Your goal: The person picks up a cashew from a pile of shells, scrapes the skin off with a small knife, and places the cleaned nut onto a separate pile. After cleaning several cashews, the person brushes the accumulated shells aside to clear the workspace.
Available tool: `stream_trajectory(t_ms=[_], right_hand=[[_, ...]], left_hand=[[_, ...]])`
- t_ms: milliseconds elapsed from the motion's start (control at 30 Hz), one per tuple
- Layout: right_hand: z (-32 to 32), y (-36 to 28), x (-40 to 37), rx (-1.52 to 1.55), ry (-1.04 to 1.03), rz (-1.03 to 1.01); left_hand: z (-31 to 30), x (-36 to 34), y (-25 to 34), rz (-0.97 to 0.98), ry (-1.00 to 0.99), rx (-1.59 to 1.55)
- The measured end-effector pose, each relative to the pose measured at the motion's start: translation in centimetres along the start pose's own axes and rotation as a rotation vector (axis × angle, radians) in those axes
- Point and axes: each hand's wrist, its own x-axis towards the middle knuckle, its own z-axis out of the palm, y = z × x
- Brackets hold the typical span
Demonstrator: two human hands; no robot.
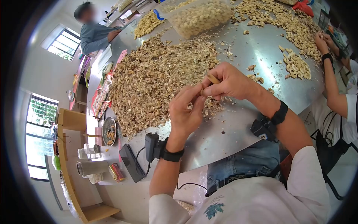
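My left hand [186, 109] is closed in a pinch, its thumb and fingertips meeting those of the other hand. Whatever small piece lies between the fingertips is mostly hidden. My right hand [232, 83] is closed around a short tool with a brown wooden handle [213, 78]; its working end is covered by the fingers. Both hands are above the near right edge of a wide heap of broken cashew bits [160, 78] on the metal table [220, 140]. Close to my right forearm lie a few loose cashews [255, 77].
A clear plastic bin of cashews [201, 18] stands at the back. More whole cashews [298, 65] lie to the right, near a co-worker's hands [323, 43]. On the left are a metal dish [109, 131], a jar [91, 168] and a black device [131, 163]. Another person [93, 33] sits far left.
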Motion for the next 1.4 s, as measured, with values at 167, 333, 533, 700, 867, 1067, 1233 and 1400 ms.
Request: stream_trajectory(t_ms=[167, 333, 533, 700, 867, 1067, 1233, 1400], right_hand=[[0.0, 0.4, 0.0, 0.125, -0.008, 0.043], [0.0, 0.5, 0.0, 0.263, 0.002, 0.106], [0.1, 0.3, -0.1, 0.277, 0.019, 0.139], [0.6, 0.5, 0.1, 0.088, 0.069, 0.096], [0.6, -0.4, -0.2, 0.243, 0.056, 0.129], [0.8, 0.1, 0.2, 0.112, 0.112, 0.025], [0.2, 0.4, 0.1, -0.217, 0.146, -0.184], [-0.1, 0.5, 0.3, -0.585, 0.032, -0.406]], left_hand=[[-0.3, 0.0, 1.0, -0.235, -0.041, -0.213], [-1.1, 0.4, -0.4, -0.428, -0.055, -0.584], [-1.1, 0.6, -0.4, -0.427, -0.06, -0.555], [-0.6, 0.3, -0.4, -0.304, -0.062, -0.362], [-1.6, 0.7, -0.9, -0.407, -0.044, -0.66], [-1.7, 0.8, -1.6, -0.455, -0.025, -0.929], [-1.9, 0.9, -1.8, -0.474, -0.026, -0.996], [-2.0, 1.0, -1.6, -0.469, 0.017, -1.011]])
